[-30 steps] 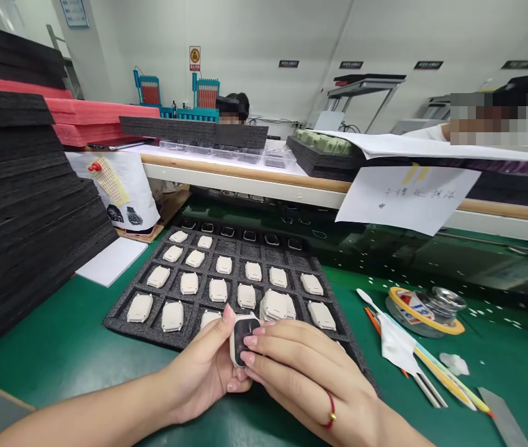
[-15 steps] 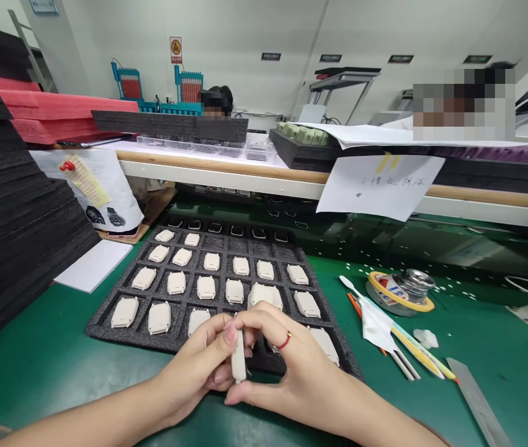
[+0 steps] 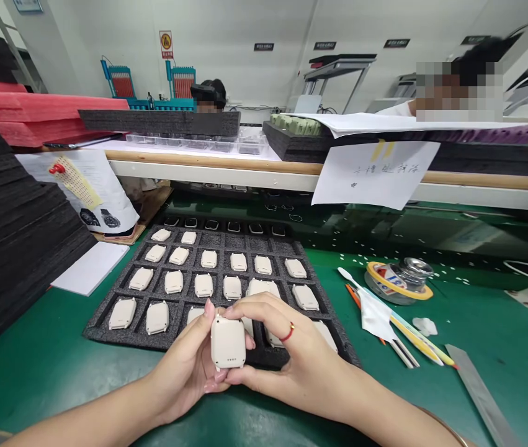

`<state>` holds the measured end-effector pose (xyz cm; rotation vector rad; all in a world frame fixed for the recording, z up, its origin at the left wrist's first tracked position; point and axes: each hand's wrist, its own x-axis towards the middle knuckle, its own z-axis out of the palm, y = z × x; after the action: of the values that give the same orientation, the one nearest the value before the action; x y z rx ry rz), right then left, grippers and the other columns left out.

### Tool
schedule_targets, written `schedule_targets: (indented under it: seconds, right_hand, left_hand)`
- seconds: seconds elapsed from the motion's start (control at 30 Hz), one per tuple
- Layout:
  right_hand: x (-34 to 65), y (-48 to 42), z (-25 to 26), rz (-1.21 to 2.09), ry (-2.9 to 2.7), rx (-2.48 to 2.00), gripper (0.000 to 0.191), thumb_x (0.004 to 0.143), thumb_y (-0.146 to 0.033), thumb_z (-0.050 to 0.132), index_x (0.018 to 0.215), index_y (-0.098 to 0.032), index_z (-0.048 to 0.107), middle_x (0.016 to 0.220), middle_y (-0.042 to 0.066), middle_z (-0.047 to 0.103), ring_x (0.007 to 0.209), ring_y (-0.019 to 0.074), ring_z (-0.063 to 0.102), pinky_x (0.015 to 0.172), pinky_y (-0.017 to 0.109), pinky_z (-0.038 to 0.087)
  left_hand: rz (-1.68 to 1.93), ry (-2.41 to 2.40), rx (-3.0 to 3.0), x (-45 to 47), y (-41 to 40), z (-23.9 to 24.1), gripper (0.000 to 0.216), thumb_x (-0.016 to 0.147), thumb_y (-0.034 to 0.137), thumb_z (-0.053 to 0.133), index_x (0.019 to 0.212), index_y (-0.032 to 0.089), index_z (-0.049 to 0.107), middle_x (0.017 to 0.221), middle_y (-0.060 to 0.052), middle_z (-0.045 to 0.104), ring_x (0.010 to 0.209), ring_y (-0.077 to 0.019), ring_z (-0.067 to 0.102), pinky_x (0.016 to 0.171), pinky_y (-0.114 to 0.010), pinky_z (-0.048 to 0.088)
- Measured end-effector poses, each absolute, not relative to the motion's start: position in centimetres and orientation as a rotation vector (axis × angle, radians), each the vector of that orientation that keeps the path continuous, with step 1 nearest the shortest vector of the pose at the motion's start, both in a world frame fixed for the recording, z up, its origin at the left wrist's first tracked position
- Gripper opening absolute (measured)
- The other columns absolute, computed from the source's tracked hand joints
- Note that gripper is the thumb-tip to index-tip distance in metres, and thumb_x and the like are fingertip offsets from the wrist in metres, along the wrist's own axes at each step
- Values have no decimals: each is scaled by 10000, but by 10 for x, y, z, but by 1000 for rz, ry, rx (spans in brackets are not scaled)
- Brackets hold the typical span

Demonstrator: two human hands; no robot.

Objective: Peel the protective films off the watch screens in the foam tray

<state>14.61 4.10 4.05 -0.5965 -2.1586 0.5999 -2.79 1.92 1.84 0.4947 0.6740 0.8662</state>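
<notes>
Between both hands I hold a cream watch case, its flat back turned up toward me, with small dark holes at the corners and a row of dots near the lower edge. My left hand grips its left side, thumb along the edge and fingers beneath. My right hand pinches it at the top and bottom, index finger above and thumb below. Behind and partly under the hands lies a black foam tray with rows of compartments. Similar cream watch cases sit in many of them; some are hidden by my right hand.
Right of the tray lie a toothbrush, a white cloth, a clear bottle with metal top and a steel ruler. Black foam stacks rise at left beside white paper. A shelf crosses behind; two people are beyond it.
The watch case has turned from edge-on to showing its broad back. Both hands still hold it, with the left thumb now along its side. The view has shifted slightly.
</notes>
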Motion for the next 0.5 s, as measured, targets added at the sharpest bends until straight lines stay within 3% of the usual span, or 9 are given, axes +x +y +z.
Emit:
schedule_targets:
  seconds: [0.17,0.3,0.5]
  right_hand:
    - [158,55,42,411,-2124,-718,446,781,-219,758,1199,-212,601,1095,69,722,982,216,682,877,353,546]
    - [175,80,39,284,-1999,-1014,365,784,-275,710,1132,-195,633,1046,62,734,930,228,695,840,373,552]
    - [185,97,31,552,-2190,-1278,325,798,-364,694,1076,-204,647,1121,76,719,1050,265,671,942,430,513]
  left_hand:
    - [849,719,569,-29,19,12,480,823,632,649,849,154,618,717,-8,581,473,-49,396,407,-164,245]
    - [760,769,680,-29,18,11,444,863,597,609,795,162,553,840,-49,638,504,-54,404,432,-177,262]
    - [664,848,927,-29,18,8,409,877,561,579,830,156,543,861,-67,654,515,-62,426,453,-195,277]
